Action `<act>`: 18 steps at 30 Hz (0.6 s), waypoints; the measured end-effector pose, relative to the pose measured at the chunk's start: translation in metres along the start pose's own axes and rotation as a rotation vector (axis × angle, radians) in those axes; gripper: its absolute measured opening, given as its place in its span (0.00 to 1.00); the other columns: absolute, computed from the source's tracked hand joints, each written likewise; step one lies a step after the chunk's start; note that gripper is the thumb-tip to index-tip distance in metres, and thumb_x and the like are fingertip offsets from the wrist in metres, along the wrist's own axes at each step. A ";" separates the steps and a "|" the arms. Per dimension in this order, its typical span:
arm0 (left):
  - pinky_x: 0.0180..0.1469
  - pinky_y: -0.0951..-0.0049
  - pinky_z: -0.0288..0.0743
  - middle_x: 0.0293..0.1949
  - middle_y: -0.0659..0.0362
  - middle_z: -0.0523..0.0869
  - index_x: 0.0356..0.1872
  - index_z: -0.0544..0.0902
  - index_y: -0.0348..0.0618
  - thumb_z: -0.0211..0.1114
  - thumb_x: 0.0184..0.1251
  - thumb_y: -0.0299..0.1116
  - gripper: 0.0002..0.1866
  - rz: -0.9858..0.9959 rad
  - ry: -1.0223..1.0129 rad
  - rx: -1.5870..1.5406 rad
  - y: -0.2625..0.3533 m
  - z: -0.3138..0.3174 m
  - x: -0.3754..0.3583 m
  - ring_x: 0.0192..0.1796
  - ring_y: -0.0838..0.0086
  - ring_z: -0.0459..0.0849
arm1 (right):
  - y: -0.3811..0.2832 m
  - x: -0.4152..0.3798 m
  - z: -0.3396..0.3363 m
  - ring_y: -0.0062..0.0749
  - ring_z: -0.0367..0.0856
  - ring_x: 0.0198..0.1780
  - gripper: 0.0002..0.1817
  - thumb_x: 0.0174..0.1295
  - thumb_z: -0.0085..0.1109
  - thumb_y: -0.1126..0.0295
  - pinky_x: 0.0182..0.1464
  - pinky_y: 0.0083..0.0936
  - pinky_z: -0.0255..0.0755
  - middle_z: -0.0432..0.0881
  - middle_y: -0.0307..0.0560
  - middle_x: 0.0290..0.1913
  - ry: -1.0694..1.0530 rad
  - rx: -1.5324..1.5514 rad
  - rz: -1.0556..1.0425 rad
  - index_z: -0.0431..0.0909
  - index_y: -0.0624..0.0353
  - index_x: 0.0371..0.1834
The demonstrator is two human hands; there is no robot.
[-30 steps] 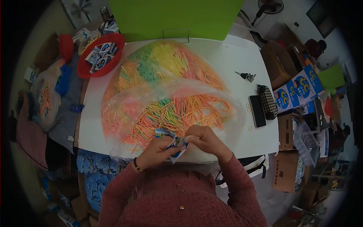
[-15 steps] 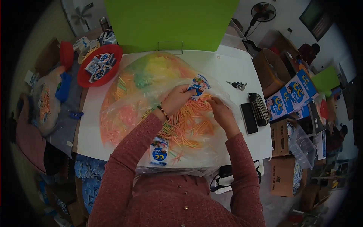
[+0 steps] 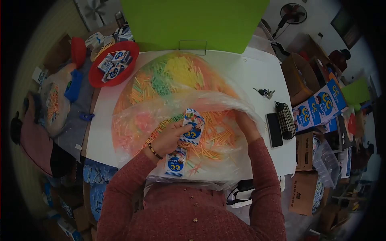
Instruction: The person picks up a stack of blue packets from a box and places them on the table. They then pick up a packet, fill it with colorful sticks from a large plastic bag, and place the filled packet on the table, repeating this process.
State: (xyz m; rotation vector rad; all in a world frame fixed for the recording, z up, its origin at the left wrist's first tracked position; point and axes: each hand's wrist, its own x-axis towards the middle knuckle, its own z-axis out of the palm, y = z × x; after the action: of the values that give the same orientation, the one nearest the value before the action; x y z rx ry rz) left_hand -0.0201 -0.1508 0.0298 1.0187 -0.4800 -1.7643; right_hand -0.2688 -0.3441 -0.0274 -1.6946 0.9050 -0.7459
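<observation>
A large clear plastic bag (image 3: 173,100) of thin coloured sticks lies on the white table (image 3: 257,76). My left hand (image 3: 167,138) holds a blue and white packet (image 3: 193,127) above the orange sticks (image 3: 215,138) at the bag's opening. Just below that hand, a second packet (image 3: 175,162) rests near the table's front edge. My right hand (image 3: 245,122) is at the right side of the opening, under or against the raised plastic; its fingertips are hidden.
At the upper left stands a red basket (image 3: 93,74) of packets. A phone (image 3: 274,129), a checkered pouch (image 3: 285,120) and keys (image 3: 265,93) lie at the right. A green board (image 3: 193,24) rises behind. Another person (image 3: 36,136) is at the far left.
My left hand has come down and nearer with its packet. My right hand has moved under or behind the plastic, whose edge is raised. The whole view has shifted slightly.
</observation>
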 end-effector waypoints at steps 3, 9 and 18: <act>0.52 0.67 0.84 0.50 0.57 0.86 0.58 0.77 0.39 0.57 0.74 0.29 0.15 0.014 -0.026 -0.095 -0.019 -0.007 -0.008 0.49 0.70 0.87 | 0.006 -0.021 0.016 0.32 0.80 0.53 0.16 0.74 0.49 0.65 0.56 0.31 0.72 0.83 0.48 0.52 0.102 -0.500 -0.215 0.77 0.62 0.57; 0.52 0.69 0.84 0.47 0.56 0.87 0.56 0.79 0.36 0.56 0.76 0.30 0.13 -0.038 -0.074 -0.310 -0.043 -0.009 -0.009 0.49 0.70 0.87 | 0.005 -0.058 0.060 0.20 0.76 0.48 0.13 0.74 0.48 0.73 0.50 0.20 0.72 0.80 0.38 0.44 0.037 0.135 0.070 0.73 0.62 0.58; 0.48 0.74 0.81 0.45 0.59 0.88 0.50 0.84 0.36 0.59 0.73 0.27 0.10 0.227 0.013 -0.068 -0.054 -0.014 -0.027 0.45 0.77 0.86 | 0.002 -0.052 0.048 0.23 0.79 0.49 0.09 0.74 0.49 0.72 0.52 0.21 0.75 0.81 0.40 0.46 0.022 0.320 0.125 0.75 0.61 0.51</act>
State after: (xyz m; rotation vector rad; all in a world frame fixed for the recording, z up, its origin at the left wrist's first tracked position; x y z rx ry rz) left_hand -0.0353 -0.1026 -0.0051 0.8908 -0.5032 -1.5610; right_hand -0.2568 -0.2760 -0.0457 -1.3396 0.8485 -0.7801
